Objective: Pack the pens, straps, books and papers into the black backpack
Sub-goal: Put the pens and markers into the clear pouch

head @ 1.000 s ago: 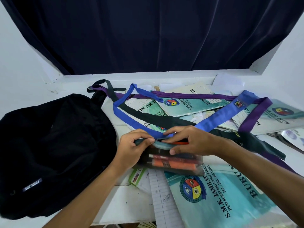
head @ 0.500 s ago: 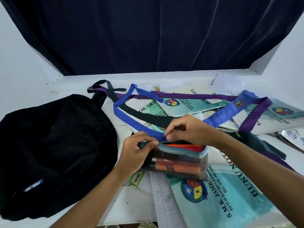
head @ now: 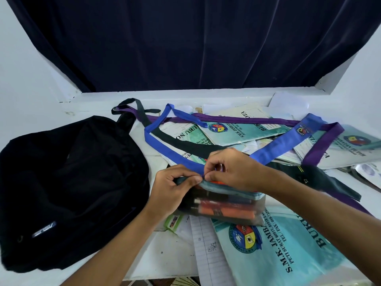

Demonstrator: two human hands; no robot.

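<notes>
Pen pouch [head: 222, 205]: soft clear sleeve, teal zip edge, orange and dark pens inside; light, floppy, likely slippery, best held at stiff top edge. Sits on desk [head: 165, 256] atop books, right of black backpack [head: 68, 188]. Left hand [head: 173, 188] pinches top corner; right hand [head: 231, 170] pinches zip end beside it.

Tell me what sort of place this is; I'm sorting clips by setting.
Probably a student's desk at home, by a window. School notebooks and loose papers cover the white table, a backpack lies beside them, and a dark curtain hangs behind.
</notes>
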